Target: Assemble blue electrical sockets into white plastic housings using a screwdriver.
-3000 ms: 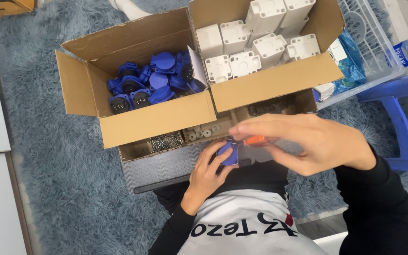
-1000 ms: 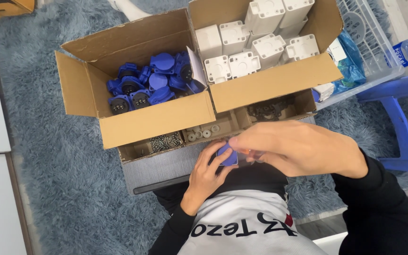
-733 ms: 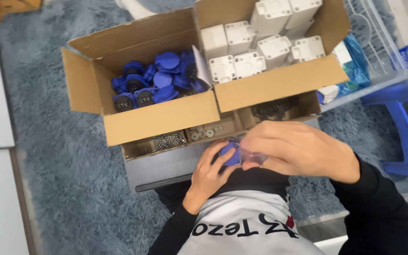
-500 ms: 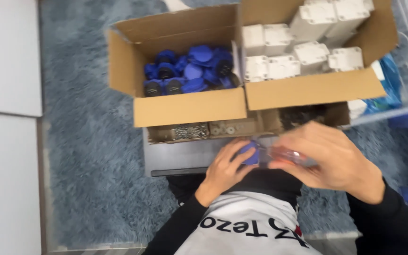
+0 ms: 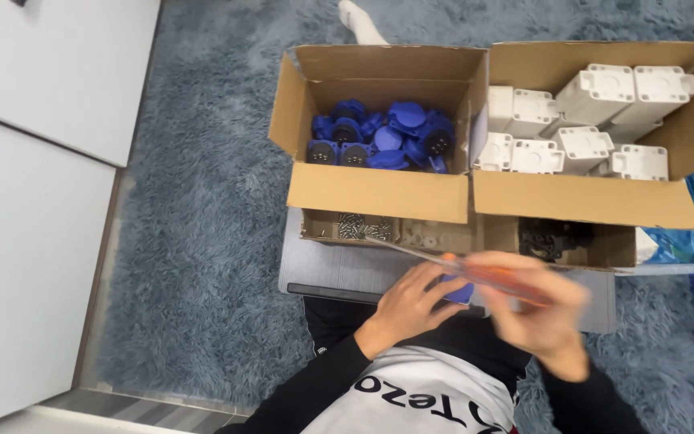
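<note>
The left hand is curled around a small blue plastic part, pinching it between thumb and fingers just above the person's lap, at the near edge of a grey board. The right hand is closed around the orange handle of a screwdriver (the hand is smeared by motion, so the finger positions are hard to read); the thin metal shaft runs up and to the left, its tip over the low cardboard tray — close to the pile of small screws there. The blue part sits just under the handle, between the two hands.

Beyond the tray stand two open cardboard boxes side by side: the left box holds a heap of blue round parts, the right box holds white plastic housings. A blue plastic bag lies at the right edge. Everything rests on a shaggy blue-grey carpet.
</note>
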